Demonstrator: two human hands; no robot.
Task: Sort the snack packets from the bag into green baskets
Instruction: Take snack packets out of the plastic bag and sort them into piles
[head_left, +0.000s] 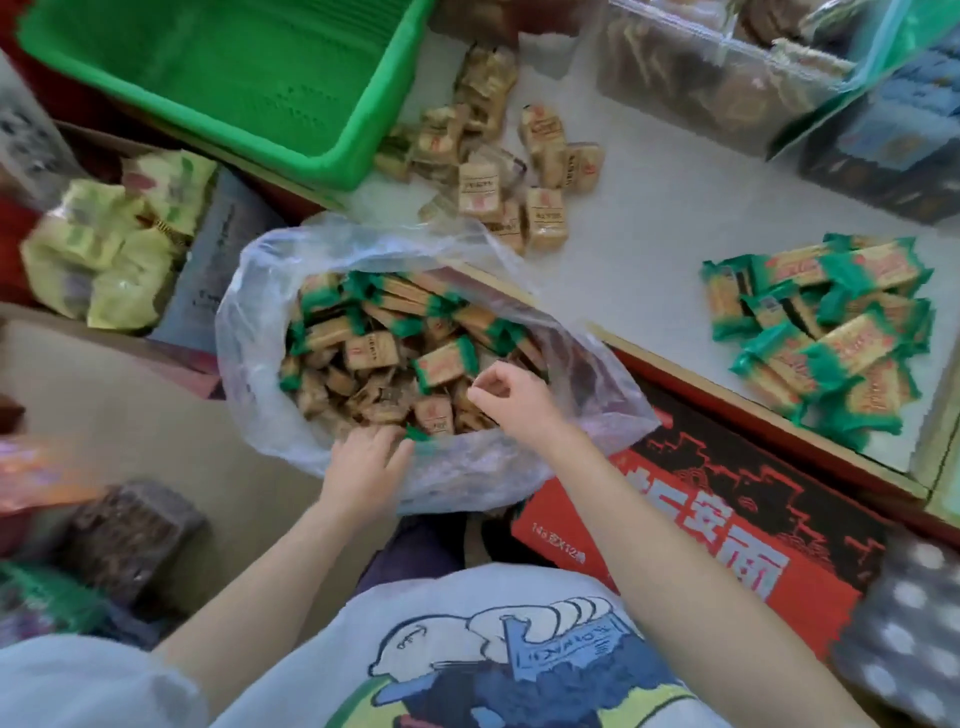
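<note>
White counter (649, 249) ran across the top right, floor and cartons below. At 9 o'clock sat a heap of yellow-green packets (104, 249), blurred. At 11 o'clock, green basket (332, 161), nothing visible inside, near corner just beside the tan packets (498, 176) piled loose on the counter at 12. Dead centre, clear plastic bag (270, 332), mouth open, packed with mixed packets: tan ones low, green-ended ones (447, 364) on top.

Left hand (363, 467) at 6 o'clock of the bag mouth, fingers curled over the near rim, seemingly pinching a green-ended packet (418, 434); grip partly hidden. Right hand (506, 395) just right of it, over the contents, fingers loosely curled, nothing clearly held.

At 3 o'clock, a sorted pile of green-ended packets (821, 332) on the counter, well apart from the bag. Red carton (701, 525) at 4 o'clock under the bag's edge.

Judgement: picking step. Best to pin the rim with the left hand, take one kind per grab from the top layer, keep kinds separate, then move the piles to the basket.
</note>
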